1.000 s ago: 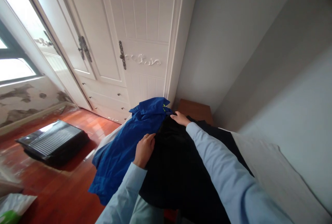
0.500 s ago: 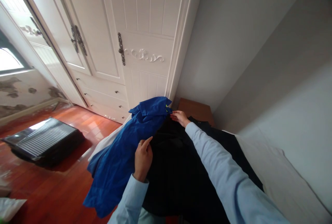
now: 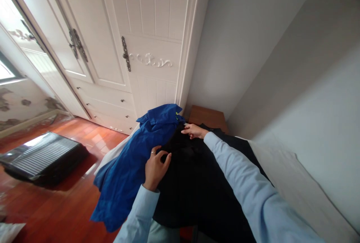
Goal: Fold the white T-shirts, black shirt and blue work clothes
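A large black garment (image 3: 197,183) is spread out in front of me, its details lost in the dark cloth. My right hand (image 3: 195,131) is closed at its far part, fingers pinched on the black cloth. A small pale strip shows just above these fingertips. My left hand (image 3: 156,168), with a ring on one finger, hovers over the black garment's left side, thumb and fingers curved and apart. Left of it lies a crumpled blue garment (image 3: 129,164) with a collar at its far end, overlapping the black one and hanging over the edge.
White bedding (image 3: 298,183) shows on the right beside the wall. A brown wooden cabinet (image 3: 208,117) stands beyond the garments, next to a white wardrobe (image 3: 152,74). On the reddish wood floor (image 3: 73,205) at left lies a black ribbed suitcase (image 3: 47,156).
My left hand's thumb and fingers have spread, and it has shifted slightly over the black cloth. My right hand's fingers have curled in more. The view has turned slightly right.
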A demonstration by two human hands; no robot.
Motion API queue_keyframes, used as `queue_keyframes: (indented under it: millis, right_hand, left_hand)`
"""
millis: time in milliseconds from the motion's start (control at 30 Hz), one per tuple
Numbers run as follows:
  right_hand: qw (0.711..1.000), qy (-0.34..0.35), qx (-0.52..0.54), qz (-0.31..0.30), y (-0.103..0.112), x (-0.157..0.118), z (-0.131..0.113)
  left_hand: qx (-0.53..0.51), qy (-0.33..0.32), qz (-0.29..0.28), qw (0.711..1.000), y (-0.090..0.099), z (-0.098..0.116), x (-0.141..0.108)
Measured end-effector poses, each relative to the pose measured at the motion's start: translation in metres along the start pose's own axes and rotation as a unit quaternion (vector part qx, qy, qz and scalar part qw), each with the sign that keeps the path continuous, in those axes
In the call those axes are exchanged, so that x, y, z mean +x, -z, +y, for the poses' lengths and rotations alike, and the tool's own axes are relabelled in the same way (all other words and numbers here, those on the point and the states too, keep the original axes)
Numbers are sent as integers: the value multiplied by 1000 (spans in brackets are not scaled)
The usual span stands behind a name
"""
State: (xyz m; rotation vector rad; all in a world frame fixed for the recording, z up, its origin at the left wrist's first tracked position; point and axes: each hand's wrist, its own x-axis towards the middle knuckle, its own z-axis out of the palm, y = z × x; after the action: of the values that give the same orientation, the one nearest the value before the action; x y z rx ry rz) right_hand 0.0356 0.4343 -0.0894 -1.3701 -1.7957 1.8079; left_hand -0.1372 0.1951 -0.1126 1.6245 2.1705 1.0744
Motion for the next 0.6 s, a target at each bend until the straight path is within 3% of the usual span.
queue_keyframes:
  millis: [133, 267, 433, 600]
  right_hand:
    - [999, 30, -7, -21, -3, -1, -5]
    - [997, 72, -2, -16, 1, -6, -9]
    - [997, 47, -34, -48, 11, -18, -4]
    - [991, 40, -120, -34, 19, -25, 5]
  left_hand:
    - [76, 28, 5, 997, -2, 6, 2]
    - [109, 16, -13, 994, -2, 8, 2]
    - [112, -18, -33, 993, 1, 6, -1]
    - [67, -47, -59, 995, 0, -2, 0]
